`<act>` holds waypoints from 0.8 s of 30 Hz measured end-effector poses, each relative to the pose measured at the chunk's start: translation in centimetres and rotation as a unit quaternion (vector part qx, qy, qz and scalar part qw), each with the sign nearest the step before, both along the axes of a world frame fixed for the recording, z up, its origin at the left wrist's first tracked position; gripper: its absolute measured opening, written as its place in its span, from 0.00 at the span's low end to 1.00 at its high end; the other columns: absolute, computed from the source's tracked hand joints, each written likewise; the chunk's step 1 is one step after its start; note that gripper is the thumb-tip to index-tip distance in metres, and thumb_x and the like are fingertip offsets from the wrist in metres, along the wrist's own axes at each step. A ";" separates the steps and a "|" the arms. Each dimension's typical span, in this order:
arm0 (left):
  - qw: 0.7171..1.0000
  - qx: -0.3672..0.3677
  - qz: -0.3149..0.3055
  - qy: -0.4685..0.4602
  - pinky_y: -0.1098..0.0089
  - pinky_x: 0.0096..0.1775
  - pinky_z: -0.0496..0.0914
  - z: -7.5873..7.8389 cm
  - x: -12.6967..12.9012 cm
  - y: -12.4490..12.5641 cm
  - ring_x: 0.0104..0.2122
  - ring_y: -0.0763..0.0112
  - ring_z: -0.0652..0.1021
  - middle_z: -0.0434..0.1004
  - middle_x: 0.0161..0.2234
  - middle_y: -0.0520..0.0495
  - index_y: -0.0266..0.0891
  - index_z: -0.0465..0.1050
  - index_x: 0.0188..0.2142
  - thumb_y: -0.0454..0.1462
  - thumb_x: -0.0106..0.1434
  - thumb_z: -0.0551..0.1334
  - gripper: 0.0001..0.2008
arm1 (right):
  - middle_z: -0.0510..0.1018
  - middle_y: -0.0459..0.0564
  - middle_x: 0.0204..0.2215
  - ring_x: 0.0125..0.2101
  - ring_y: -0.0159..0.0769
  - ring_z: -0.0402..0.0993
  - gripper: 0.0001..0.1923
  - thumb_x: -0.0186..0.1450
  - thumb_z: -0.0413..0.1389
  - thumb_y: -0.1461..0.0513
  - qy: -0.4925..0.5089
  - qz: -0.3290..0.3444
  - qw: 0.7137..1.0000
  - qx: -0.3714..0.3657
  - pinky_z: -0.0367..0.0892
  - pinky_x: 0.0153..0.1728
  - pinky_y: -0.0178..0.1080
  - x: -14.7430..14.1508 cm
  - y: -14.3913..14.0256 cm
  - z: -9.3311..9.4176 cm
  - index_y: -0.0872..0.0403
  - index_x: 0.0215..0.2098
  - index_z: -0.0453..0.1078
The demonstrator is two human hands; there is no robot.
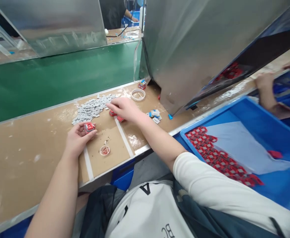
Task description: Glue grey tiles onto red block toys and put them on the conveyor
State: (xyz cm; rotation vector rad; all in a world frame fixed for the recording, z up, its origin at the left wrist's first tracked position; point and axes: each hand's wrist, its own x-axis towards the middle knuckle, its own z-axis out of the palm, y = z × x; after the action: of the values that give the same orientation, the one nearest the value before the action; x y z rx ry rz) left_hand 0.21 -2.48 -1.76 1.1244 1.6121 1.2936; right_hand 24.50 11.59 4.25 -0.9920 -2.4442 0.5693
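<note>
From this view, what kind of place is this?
Likely a factory assembly line station: a green conveyor belt runs past the bench, a pile of small grey parts lies by the hands, and a blue bin holds rows of red parts.

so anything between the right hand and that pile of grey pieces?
Nothing visible. The right hand has its fingertips at the edge of the pile of small grey pieces; only bare brown bench lies between. Left hand holds a red part apart.

It was a factory assembly line. A green conveyor belt ran past the workbench. Blue bins held parts.
</note>
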 end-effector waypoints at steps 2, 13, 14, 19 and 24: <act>1.000 -0.008 0.001 -0.005 0.63 0.39 0.85 -0.1 -0.1 0.2 0.42 0.56 0.88 0.87 0.51 0.37 0.39 0.78 0.49 0.51 0.45 0.84 0.36 | 0.80 0.51 0.33 0.35 0.35 0.70 0.21 0.79 0.54 0.52 -0.074 -0.080 0.994 0.014 0.53 0.36 0.37 2.6 0.7 1.7 0.56 0.36 0.78; 1.000 0.009 -0.015 0.012 0.56 0.40 0.86 -1.2 -0.6 0.9 0.42 0.49 0.88 0.89 0.45 0.40 0.44 0.80 0.47 0.53 0.43 0.84 0.34 | 0.86 0.63 0.45 0.47 0.50 0.79 0.10 0.61 0.71 0.64 -0.356 -0.042 0.934 -0.010 0.64 0.41 0.41 12.3 1.5 0.8 0.58 0.41 0.85; 1.000 0.012 -0.015 0.016 0.57 0.40 0.85 -1.3 -0.6 0.8 0.42 0.49 0.88 0.88 0.45 0.41 0.43 0.80 0.48 0.54 0.43 0.84 0.35 | 0.86 0.62 0.45 0.48 0.50 0.79 0.09 0.61 0.70 0.65 -0.345 -0.038 0.938 -0.007 0.65 0.42 0.41 12.3 1.7 0.4 0.58 0.41 0.85; 0.998 0.053 -0.019 0.029 0.61 0.39 0.83 -1.2 -0.5 0.3 0.37 0.57 0.87 0.87 0.50 0.40 0.41 0.79 0.52 0.55 0.47 0.82 0.37 | 0.86 0.56 0.47 0.45 0.41 0.80 0.17 0.68 0.67 0.56 -0.060 0.024 0.991 -0.114 0.72 0.47 0.40 9.2 1.5 -0.8 0.56 0.52 0.81; 0.991 0.135 -0.005 0.009 0.62 0.39 0.83 -1.4 -0.6 -0.2 0.35 0.62 0.86 0.86 0.52 0.39 0.40 0.78 0.52 0.53 0.52 0.82 0.34 | 0.85 0.51 0.41 0.37 0.34 0.80 0.29 0.63 0.70 0.40 0.305 0.160 0.858 -0.382 0.78 0.38 0.36 0.8 0.1 -3.2 0.53 0.48 0.80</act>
State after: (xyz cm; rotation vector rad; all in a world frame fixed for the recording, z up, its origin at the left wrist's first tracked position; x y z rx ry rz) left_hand -0.42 -2.70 -3.15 1.3072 1.4725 1.5336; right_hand 25.26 11.69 1.03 -0.5013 -1.7879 1.7593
